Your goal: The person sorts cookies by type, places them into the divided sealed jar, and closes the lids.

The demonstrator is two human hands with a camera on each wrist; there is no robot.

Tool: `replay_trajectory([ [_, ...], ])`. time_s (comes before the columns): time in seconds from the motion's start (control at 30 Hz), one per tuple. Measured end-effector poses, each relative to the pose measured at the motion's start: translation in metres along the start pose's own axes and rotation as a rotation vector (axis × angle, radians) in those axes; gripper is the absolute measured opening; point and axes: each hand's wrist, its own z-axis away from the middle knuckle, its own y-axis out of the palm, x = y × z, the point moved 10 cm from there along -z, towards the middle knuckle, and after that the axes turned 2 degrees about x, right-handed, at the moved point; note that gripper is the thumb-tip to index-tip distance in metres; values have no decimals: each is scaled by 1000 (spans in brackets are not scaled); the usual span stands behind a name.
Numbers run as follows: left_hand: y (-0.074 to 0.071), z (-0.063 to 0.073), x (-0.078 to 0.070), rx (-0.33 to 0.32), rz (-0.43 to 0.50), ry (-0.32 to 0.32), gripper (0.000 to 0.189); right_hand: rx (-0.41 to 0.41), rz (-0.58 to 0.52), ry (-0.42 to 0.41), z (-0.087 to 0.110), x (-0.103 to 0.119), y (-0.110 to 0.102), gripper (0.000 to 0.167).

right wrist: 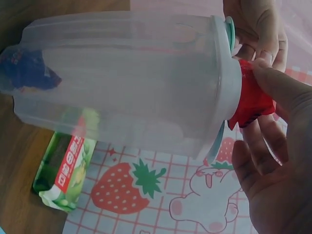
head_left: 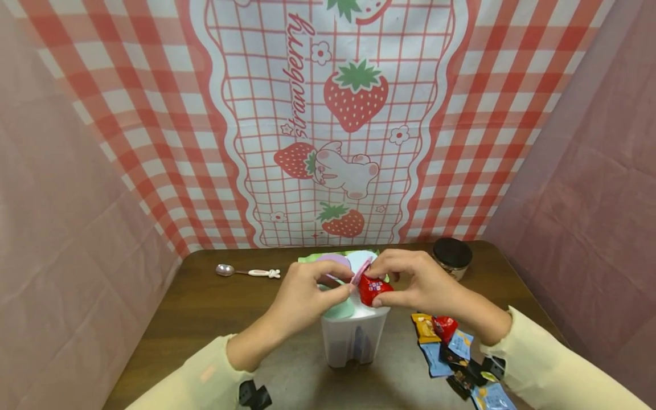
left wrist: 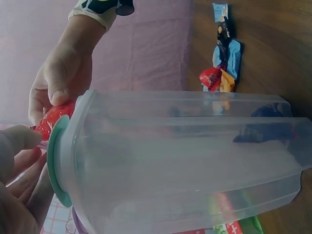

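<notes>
A tall translucent storage box [head_left: 353, 341] stands upright on the table, its white top fitted with round flaps in purple [head_left: 335, 262], pale blue and mint green [head_left: 340, 310]. My left hand [head_left: 312, 287] pinches the raised pink flap [head_left: 361, 271] between thumb and fingers. Right beside it, my right hand [head_left: 415, 279] holds a red snack packet [head_left: 376, 290] at the top opening. The right wrist view has this red packet [right wrist: 253, 95] against the white rim. A dark blue packet [right wrist: 29, 70] lies inside at the bottom of the box.
To the right lie several small packets: orange [head_left: 426, 328], red [head_left: 445, 326], light blue [head_left: 435, 360] and black. A black-lidded jar [head_left: 452, 256] stands at back right, a spoon [head_left: 248, 272] at back left. Behind the box is a green package [right wrist: 66, 165].
</notes>
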Motion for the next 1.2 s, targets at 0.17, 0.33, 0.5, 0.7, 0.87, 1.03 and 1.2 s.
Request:
replay_trajectory([
  [0.17, -2, 1, 1, -5, -33, -23, 12, 56, 33, -25, 5, 2, -3, 36],
  [0.33, -3, 2, 3, -3, -31, -48, 14, 76, 53, -28, 3, 3, -6, 32],
  [0.5, -4, 2, 6, -5, -33, -75, 15, 94, 85, 9, 1, -3, -2, 24],
  [0.7, -4, 2, 7, -4, -28, -83, 15, 187, 179, -8, -4, 0, 1, 20],
  [0.87, -3, 0, 7, 4, -34, -88, 13, 289, 245, 19, -9, 1, 5, 13],
  [1.03, -2, -1, 8, 8, -42, -98, 12, 360, 291, 110, -7, -5, 7, 10],
  [1.2, -4, 0, 9, 5, -40, -106, 12, 355, 266, 97, -6, -2, 9, 12],
])
